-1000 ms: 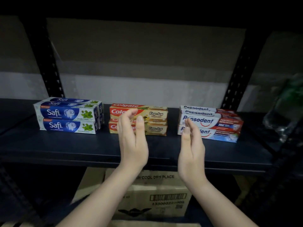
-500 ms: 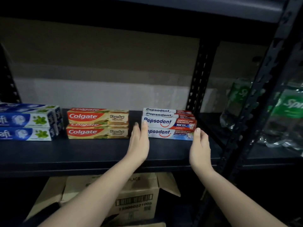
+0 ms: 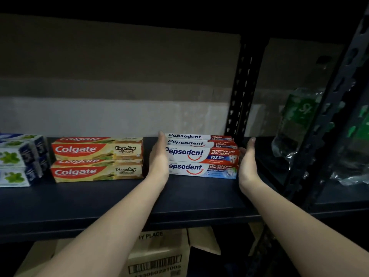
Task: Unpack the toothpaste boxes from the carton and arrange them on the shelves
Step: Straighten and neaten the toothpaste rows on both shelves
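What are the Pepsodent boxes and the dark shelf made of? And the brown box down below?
Pepsodent boxes: printed cardboard, slightly glossy, judging by their crisp folded edges and faint sheen. Shelf: dark, smooth and matte, probably painted metal or coated board; the dim light leaves it open. Brown carton: plain corrugated cardboard, dull, with folded flaps and a printed barcode.

Plastic-wrapped green-labelled bottles (image 3: 299,124), neighbouring shelf bay, right

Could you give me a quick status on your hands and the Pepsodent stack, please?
Left hand and right hand open, flat against either end of the Pepsodent stack. Stack on the shelf, right of the Colgate boxes. Nothing in the way.
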